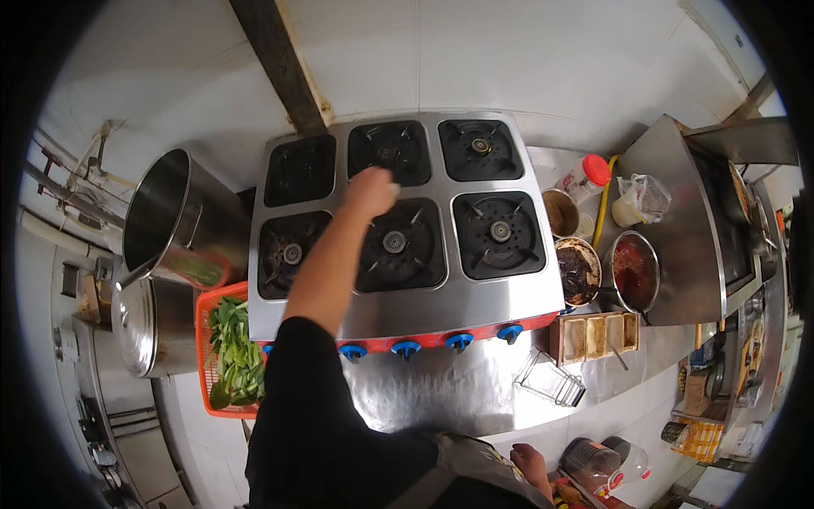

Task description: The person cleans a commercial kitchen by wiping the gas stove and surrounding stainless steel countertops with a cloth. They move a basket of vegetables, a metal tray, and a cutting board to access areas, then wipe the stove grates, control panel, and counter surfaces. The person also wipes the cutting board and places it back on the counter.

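My left hand [371, 192] reaches across a stainless steel six-burner gas stove [407, 312]. Blurred and with fingers curled, it hangs over the area between the back and front middle burners. A small pale patch shows at its fingers; I cannot tell whether it is something held. Beneath and just right of the hand lies the front middle burner [394, 242], with its round metal head. My forearm partly covers the front left burner [292, 253]. Low by my apron, my right hand [531, 466] is loosely curled, and its palm side is hidden.
An orange plastic basket [205, 356] of leafy greens [236, 350] sits left of the stove, near tall steel stockpots [216, 223]. To the right are a pot of dark sauce [577, 267], a bowl of red sauce [636, 270] and a seasoning box [596, 337]. Blue knobs [406, 350] line the front.
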